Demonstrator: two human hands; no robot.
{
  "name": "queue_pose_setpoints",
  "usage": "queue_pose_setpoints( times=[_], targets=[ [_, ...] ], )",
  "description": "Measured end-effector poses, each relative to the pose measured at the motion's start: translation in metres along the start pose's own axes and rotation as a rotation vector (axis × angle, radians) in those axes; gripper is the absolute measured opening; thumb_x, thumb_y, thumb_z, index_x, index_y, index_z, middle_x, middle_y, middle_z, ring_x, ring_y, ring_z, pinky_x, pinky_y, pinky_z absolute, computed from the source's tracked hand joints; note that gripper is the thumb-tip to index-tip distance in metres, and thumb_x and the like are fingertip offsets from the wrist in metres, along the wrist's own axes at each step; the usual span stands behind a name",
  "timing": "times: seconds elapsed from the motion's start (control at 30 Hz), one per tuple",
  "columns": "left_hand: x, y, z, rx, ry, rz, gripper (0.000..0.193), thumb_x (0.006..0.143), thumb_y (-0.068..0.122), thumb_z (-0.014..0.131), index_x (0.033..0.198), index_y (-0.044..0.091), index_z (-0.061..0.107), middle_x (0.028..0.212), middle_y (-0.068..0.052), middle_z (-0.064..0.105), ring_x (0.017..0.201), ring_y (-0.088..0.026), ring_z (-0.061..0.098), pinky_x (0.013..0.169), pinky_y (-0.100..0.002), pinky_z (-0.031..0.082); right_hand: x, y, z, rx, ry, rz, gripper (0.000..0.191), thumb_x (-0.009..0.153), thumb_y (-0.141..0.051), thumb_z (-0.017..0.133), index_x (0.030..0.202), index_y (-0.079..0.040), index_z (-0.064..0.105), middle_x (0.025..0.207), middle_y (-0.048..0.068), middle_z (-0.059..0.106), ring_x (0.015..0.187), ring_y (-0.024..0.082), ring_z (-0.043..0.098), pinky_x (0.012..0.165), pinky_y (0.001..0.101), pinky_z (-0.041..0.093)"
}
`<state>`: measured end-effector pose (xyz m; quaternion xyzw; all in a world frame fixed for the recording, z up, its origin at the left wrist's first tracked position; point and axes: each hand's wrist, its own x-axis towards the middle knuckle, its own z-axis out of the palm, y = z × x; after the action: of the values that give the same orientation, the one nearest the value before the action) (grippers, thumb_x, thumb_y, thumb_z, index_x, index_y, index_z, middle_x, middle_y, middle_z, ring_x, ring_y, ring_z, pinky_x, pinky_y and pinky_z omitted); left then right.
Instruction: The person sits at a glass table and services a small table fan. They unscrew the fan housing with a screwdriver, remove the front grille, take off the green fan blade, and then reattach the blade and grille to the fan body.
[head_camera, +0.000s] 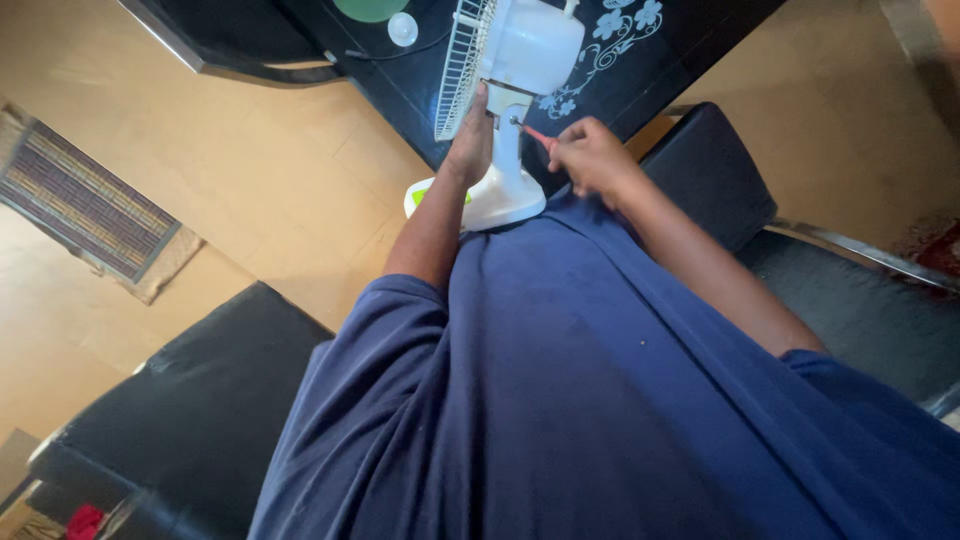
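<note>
- White table fan (515, 60) stands on the dark table's (690, 40) near edge, top cut off.
- Left hand (470, 145) grasps the fan's neck.
- Right hand (590, 155), just beside the neck, clenches a red-handled screwdriver (535, 134); its tip is hard to make out.
- Fan base partly hidden behind blue shirt (600, 400).

fan (515, 60): top of the wire grille and motor housing cut off by the upper edge at 12 o'clock
fan base (500, 205): near half hidden behind the blue shirt
screwdriver (537, 135): only a short red stretch shows; handle buried in the right hand (590, 155), tip too small to tell
left hand (470, 145): fingertips hidden against the fan's neck
green disc (370, 8): cut off at 12 o'clock
chair (870, 290): runs off at 3 o'clock
</note>
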<state>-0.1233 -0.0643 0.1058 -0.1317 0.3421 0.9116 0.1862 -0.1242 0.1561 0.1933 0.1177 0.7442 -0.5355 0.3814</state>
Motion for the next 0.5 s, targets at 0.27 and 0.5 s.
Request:
queue_pose_setpoints(
  times=[0.27, 0.5],
  targets=[
    [0.008, -0.013, -0.004, -0.082, -0.005, -0.067, 0.062, 0.112, 0.048, 0.038, 0.154, 0.003, 0.041, 0.147, -0.012, 0.055, 0.129, -0.025, 0.054, 0.111, -0.04, 0.042, -0.024, -0.035, 0.024, -0.194, -0.001, 0.04, 0.022, 0.102, -0.016, 0.051, 0.12, -0.004, 0.054, 0.084, 0.016, 0.073, 0.045, 0.017, 0.057, 0.045, 0.0358, 0.049],
    [0.0, -0.017, -0.008, 0.087, 0.003, -0.002, 0.064, 0.116, 0.049, 0.034, 0.154, -0.001, 0.046, 0.143, -0.013, 0.059, 0.122, -0.023, 0.056, 0.108, -0.036, 0.044, -0.029, -0.02, -0.034, 0.244, -0.225, 0.104, 0.033, 0.105, -0.018, 0.051, 0.134, -0.002, 0.055, 0.093, 0.016, 0.072, 0.051, 0.011, 0.056, 0.046, 0.0261, 0.05]
  ],
)
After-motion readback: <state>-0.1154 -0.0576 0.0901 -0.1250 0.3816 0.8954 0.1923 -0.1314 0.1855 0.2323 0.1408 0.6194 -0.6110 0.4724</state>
